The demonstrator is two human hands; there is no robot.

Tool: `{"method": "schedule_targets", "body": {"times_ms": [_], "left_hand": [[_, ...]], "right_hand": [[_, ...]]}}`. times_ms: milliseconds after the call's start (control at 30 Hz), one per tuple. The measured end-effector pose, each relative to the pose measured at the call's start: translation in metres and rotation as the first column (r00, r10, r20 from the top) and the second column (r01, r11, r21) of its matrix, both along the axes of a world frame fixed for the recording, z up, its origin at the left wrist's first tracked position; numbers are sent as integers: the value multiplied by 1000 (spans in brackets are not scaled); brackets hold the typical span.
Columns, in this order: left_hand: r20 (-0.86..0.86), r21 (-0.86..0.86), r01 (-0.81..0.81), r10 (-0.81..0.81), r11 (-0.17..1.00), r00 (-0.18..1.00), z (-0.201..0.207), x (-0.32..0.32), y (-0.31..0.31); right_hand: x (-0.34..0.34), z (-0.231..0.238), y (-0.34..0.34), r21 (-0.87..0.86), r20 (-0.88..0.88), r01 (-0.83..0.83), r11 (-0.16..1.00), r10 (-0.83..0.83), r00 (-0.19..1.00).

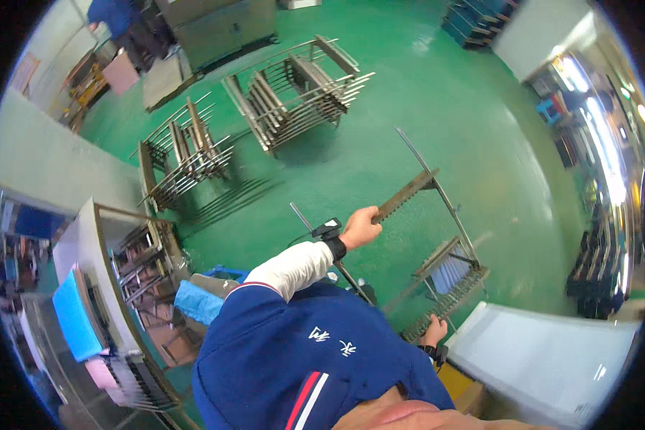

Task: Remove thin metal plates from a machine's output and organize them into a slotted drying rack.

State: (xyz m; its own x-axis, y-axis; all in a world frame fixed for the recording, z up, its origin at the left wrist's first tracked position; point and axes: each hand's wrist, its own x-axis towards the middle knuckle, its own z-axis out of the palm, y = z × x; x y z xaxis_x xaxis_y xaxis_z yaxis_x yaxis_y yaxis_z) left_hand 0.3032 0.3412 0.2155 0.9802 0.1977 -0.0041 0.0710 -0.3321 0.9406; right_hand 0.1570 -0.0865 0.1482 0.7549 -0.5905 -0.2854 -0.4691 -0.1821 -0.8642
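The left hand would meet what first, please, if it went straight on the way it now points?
The left hand grips the notched bar; along it, the metal rod likely comes first, though depth is unclear.

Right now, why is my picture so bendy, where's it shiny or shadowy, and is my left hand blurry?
In the head view, the fisheye lens bends straight edges toward the rim; there too, the green floor has pale glare, the smaller metal rack casts striped shadows, and your left hand looks fairly clear.
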Motion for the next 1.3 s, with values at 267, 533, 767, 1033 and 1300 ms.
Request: {"method": "schedule_targets", "body": {"times_ms": [267,533,767,1033,1300], "left_hand": [[14,31,-369,368,929,930,-1,35,116],[98,68,-599,592,798,800,-3,120,216],[106,39,-748,742,662,662,35,177,322],[57,-42,-875,875,482,480,20,195,468],[98,-119,-925,931,361,351,-32,250,618]], "right_hand": [[194,-3,95,-180,30,-383,906,394,919],[398,11,196,-346,107,-457,819,519,848],[570,45,305,-421,209,-504,754,621,755],[708,91,525,-409,216,-661,628,771,599],[845,58,731,-523,141,-704,480,864,484]]}}
